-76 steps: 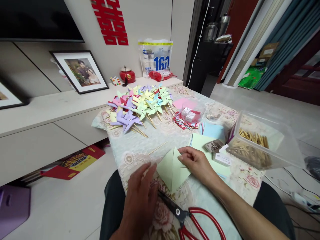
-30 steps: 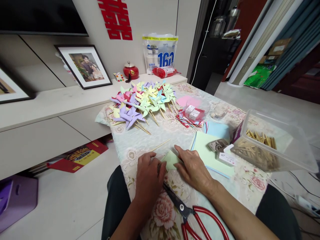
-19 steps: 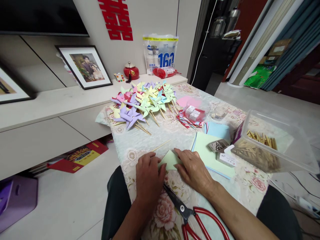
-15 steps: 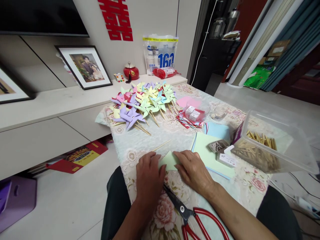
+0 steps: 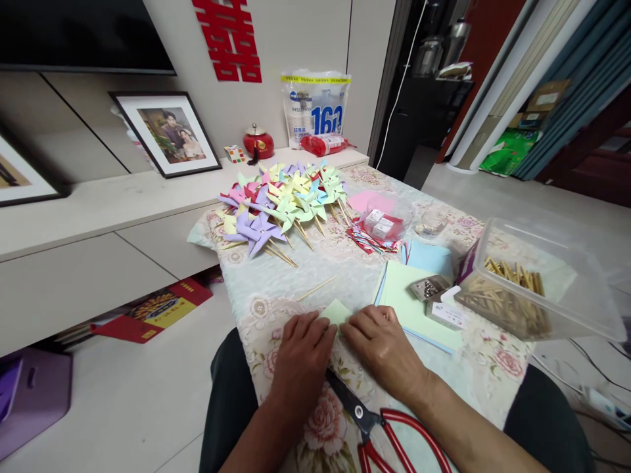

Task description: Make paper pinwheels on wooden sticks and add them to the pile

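Both hands flat on a folded light-green paper square (image 5: 335, 311) at the near edge of the bench (image 5: 345, 269). Left hand (image 5: 302, 358) covers its left part, fingers together and pressing down; right hand (image 5: 382, 343) covers the right part, fingers likewise pressed flat, tips of the two hands almost touching. Only a small corner of the paper shows between them, so I can't tell the fold shape underneath. Neither hand pinches or lifts anything. Red-handled scissors (image 5: 374, 424) lie just behind the hands, untouched. One loose wooden stick (image 5: 316, 288) lies just beyond the paper. Stack of uncut green sheets (image 5: 409, 302) just right of the right hand, with a small tin of pins (image 5: 428, 287) on it. Clear tub of sticks (image 5: 522, 289) further right. Pile of finished paper pinwheels (image 5: 280, 203) at the far end. Progress, judged: many pinwheels done, this one at the creasing stage. No cuts visible, and no pin or stick on this sheet. Plenty of paper and sticks left.
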{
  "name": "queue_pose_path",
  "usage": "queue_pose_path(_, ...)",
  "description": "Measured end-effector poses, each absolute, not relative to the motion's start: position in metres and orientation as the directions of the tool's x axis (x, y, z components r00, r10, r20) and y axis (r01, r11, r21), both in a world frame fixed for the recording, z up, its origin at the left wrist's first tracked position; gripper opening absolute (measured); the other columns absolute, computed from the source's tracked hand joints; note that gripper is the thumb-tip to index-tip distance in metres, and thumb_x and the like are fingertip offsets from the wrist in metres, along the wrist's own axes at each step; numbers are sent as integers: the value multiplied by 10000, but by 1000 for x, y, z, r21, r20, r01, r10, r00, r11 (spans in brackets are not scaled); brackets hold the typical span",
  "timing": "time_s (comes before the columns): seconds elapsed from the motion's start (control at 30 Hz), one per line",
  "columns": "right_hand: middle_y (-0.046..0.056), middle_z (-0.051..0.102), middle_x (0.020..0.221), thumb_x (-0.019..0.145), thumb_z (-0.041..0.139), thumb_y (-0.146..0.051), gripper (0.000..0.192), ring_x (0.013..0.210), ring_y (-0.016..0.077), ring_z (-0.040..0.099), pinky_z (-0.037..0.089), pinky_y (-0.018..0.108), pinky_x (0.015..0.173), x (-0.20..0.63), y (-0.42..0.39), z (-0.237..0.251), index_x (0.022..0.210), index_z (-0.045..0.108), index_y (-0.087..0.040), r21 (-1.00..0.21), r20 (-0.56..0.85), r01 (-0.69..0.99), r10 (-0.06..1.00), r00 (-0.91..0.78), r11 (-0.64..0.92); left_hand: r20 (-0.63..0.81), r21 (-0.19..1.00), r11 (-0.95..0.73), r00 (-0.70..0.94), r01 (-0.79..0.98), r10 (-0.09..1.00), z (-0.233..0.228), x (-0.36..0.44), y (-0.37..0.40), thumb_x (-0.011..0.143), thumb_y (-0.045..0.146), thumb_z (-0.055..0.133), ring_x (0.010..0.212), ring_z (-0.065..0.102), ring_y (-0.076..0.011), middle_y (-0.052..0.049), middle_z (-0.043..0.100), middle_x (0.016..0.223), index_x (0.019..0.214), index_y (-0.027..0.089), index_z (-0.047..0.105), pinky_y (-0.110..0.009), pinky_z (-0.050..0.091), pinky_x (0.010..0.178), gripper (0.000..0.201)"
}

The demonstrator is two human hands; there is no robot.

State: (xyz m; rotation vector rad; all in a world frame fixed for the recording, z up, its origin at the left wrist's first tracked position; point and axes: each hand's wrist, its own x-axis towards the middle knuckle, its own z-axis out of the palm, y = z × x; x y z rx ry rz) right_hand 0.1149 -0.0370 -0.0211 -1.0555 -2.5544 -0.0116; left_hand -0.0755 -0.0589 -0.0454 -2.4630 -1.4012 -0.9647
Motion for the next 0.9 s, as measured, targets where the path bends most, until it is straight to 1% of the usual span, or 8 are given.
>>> queue_pose_path(0.1, 87, 684, 975, 957, 586, -155, 174, 902, 244, 521, 331, 415, 808, 115, -46, -21, 1121, 641, -142, -78, 335, 674, 656, -676, 735, 528, 132, -541, 403, 831, 748, -45, -75, -69, 938, 81, 422, 1162, 609, -284, -104, 721, 1170, 1130, 132, 686, -454, 415, 1022, 330)
queue_pose_path(0.17, 98, 691, 1023, 945, 595, -129, 208, 931, 249, 528, 332, 431, 846, 115, -50, -22, 1149, 633, -136, -61, 345, 677, 652, -676, 734, 487, 121, -521, 406, 845, 773, -45, -74, -75, 924, 100, 438, 1228, 578, -298, -106, 694, 1251, 1193, 137, 668, -473, 378, 1065, 356)
queue_pose_path(0.3, 89, 700, 1069, 928, 608, -109, 200, 948, 244, 541, 323, 451, 888, 117, -54, -22, 1122, 639, -143, -46, 348, 688, 658, -668, 724, 443, 183, -470, 354, 864, 823, -40, -71, -84, 897, 272, 563, 1300, 522, -331, -73, 661, 1326, 1233, 191, 663, -523, 289, 1127, 360)
queue_pose_path(0.37, 82, 702, 1082, 924, 613, -109, 203, 957, 242, 543, 318, 457, 904, 117, -54, -22, 1122, 639, -144, -43, 345, 691, 660, -667, 721, 437, 206, -458, 337, 865, 834, -38, -71, -85, 884, 370, 602, 1312, 507, -347, -65, 654, 1339, 1236, 202, 666, -537, 265, 1138, 396)
queue_pose_path(0.43, 76, 705, 1079, 922, 613, -108, 206, 961, 238, 545, 318, 458, 911, 118, -54, -21, 1124, 638, -144, -43, 346, 688, 657, -670, 725, 442, 201, -455, 334, 868, 833, -36, -72, -87, 880, 414, 613, 1317, 500, -360, -61, 658, 1335, 1229, 197, 675, -541, 258, 1139, 416)
queue_pose_path(0.63, 84, 716, 1037, 936, 566, -81, 193, 963, 237, 557, 332, 453, 897, 120, -55, -19, 1108, 641, -125, -40, 389, 674, 633, -669, 737, 502, 163, -437, 307, 884, 809, -39, -73, -93, 898, 392, 601, 1289, 522, -373, -75, 704, 1257, 1151, 165, 713, -551, 280, 1120, 358)
queue_pose_path(0.77, 92, 716, 1016, 976, 489, -88, 216, 950, 237, 569, 340, 452, 891, 121, -56, -21, 1130, 636, -127, -91, 432, 675, 640, -636, 732, 517, 143, -429, 302, 892, 801, -40, -73, -94, 922, 338, 573, 1248, 553, -373, -91, 717, 1220, 1133, 144, 708, -553, 318, 1088, 316)
queue_pose_path(0.9, 107, 705, 1005, 975, 439, -79, 293, 920, 233, 585, 372, 431, 854, 125, -45, -19, 1215, 599, -129, -220, 521, 684, 677, -520, 695, 559, 67, -448, 339, 891, 757, -41, -74, -85, 942, 243, 546, 1175, 609, -335, -103, 740, 1138, 1116, 140, 690, -520, 374, 1042, 248)
